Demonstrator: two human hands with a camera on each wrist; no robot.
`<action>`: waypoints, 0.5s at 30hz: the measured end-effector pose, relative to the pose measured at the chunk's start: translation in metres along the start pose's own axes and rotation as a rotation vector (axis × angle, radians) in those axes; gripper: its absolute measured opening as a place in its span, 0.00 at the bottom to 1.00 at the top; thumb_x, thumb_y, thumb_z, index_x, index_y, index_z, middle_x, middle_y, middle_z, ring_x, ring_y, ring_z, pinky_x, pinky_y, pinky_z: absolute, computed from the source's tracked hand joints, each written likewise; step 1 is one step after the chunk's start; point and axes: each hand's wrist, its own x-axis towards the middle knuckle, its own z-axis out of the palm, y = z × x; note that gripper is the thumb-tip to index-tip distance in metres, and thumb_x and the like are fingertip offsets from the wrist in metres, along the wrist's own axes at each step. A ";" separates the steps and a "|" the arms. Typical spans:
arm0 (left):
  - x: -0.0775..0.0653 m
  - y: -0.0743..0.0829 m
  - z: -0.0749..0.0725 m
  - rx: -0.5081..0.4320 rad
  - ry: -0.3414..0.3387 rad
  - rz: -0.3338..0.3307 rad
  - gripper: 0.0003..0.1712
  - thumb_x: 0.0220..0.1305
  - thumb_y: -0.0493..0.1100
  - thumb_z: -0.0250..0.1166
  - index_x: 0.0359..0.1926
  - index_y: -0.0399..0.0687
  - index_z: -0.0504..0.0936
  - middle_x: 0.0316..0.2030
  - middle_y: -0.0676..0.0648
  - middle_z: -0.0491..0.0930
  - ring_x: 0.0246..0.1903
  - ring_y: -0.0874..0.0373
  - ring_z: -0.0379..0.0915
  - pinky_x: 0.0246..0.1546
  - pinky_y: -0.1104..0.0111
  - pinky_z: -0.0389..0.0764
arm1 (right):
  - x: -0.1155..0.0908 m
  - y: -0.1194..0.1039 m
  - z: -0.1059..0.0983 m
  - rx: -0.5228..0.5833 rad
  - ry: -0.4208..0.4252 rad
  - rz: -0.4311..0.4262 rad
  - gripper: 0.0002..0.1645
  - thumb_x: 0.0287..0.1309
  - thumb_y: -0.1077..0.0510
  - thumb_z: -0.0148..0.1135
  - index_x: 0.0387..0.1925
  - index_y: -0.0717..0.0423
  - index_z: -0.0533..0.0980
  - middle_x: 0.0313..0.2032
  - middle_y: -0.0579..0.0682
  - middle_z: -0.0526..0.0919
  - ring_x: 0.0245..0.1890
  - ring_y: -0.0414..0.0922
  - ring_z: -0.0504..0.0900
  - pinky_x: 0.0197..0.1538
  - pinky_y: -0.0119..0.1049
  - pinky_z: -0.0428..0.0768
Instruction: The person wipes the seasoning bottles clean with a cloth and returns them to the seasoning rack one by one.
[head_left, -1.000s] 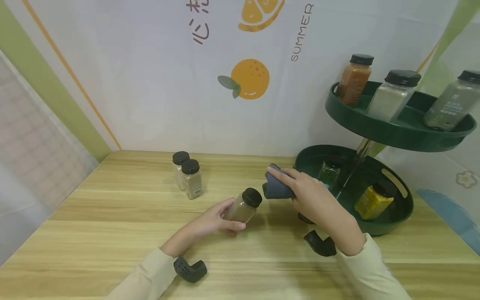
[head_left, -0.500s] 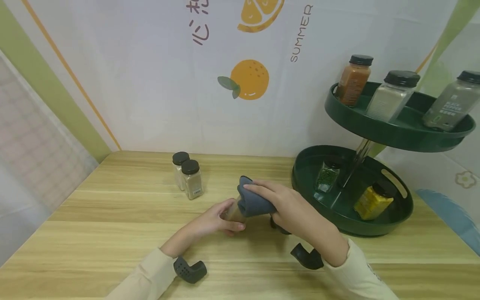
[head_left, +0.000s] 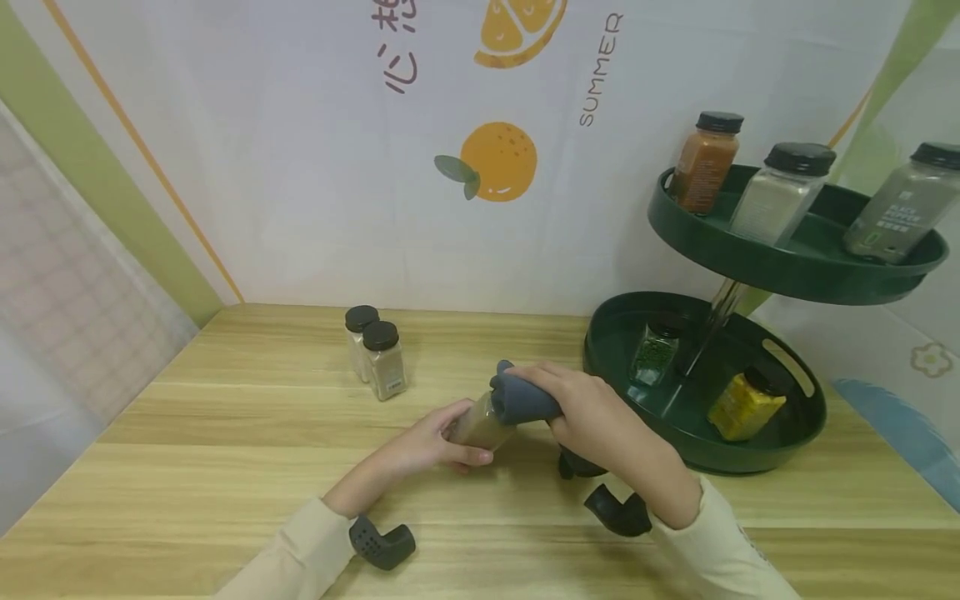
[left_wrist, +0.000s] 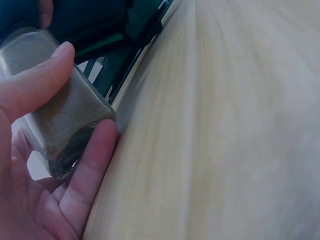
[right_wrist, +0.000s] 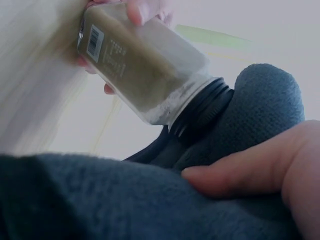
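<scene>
My left hand (head_left: 438,442) grips a clear spice jar (head_left: 480,425) with brownish powder inside, tilted with its top toward the right. In the left wrist view the thumb lies across the jar's side and a finger supports its base. My right hand (head_left: 581,408) holds a folded blue-grey cloth (head_left: 525,398) against the jar's lid end. The right wrist view shows the black lid (right_wrist: 202,107) partly covered by the cloth, with the thumb pressing on the fabric. A barcode label (right_wrist: 95,42) shows near the jar's base.
Two jars (head_left: 386,367) with black lids stand at the back left of the wooden table (head_left: 225,467). To the right is a green two-tier rack (head_left: 795,275). Its upper tray bears an orange jar (head_left: 705,167) and two others; its lower one, a green-flake jar (head_left: 655,354) and a yellow jar (head_left: 746,406).
My right hand has moved left with the cloth, from beside the rack onto the jar's lid, then shifted slightly right. My left hand has kept its grip on the jar, nearly still.
</scene>
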 end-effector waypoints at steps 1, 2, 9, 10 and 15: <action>0.000 0.000 0.000 -0.001 -0.002 0.001 0.30 0.55 0.44 0.68 0.58 0.47 0.68 0.46 0.43 0.74 0.43 0.55 0.75 0.40 0.60 0.82 | 0.000 0.001 0.000 -0.004 -0.001 0.008 0.43 0.41 0.76 0.60 0.59 0.42 0.70 0.56 0.48 0.76 0.51 0.51 0.79 0.49 0.50 0.79; 0.000 0.001 0.000 0.000 -0.004 0.002 0.30 0.55 0.45 0.68 0.58 0.47 0.68 0.47 0.44 0.74 0.44 0.55 0.75 0.40 0.61 0.81 | 0.000 0.002 0.000 -0.009 -0.001 0.015 0.42 0.41 0.75 0.60 0.59 0.42 0.71 0.56 0.48 0.77 0.51 0.51 0.79 0.49 0.50 0.79; 0.000 -0.001 0.000 0.006 -0.009 0.014 0.31 0.56 0.44 0.68 0.59 0.45 0.67 0.46 0.42 0.74 0.43 0.55 0.74 0.40 0.61 0.81 | 0.001 0.010 -0.001 -0.062 -0.030 0.083 0.38 0.42 0.74 0.61 0.56 0.45 0.73 0.56 0.48 0.77 0.50 0.52 0.79 0.49 0.49 0.78; -0.001 -0.001 0.000 0.005 -0.010 0.011 0.31 0.56 0.44 0.68 0.59 0.45 0.67 0.47 0.42 0.74 0.43 0.55 0.74 0.40 0.61 0.81 | 0.000 0.010 -0.002 -0.078 -0.036 0.091 0.37 0.42 0.74 0.61 0.56 0.44 0.74 0.55 0.48 0.77 0.50 0.52 0.79 0.48 0.50 0.79; -0.002 0.000 0.000 -0.003 -0.003 -0.001 0.32 0.56 0.44 0.67 0.60 0.45 0.66 0.49 0.40 0.73 0.44 0.54 0.75 0.42 0.61 0.81 | -0.002 0.013 -0.011 -0.177 -0.058 0.136 0.36 0.43 0.71 0.63 0.57 0.45 0.74 0.54 0.50 0.77 0.49 0.55 0.79 0.45 0.52 0.79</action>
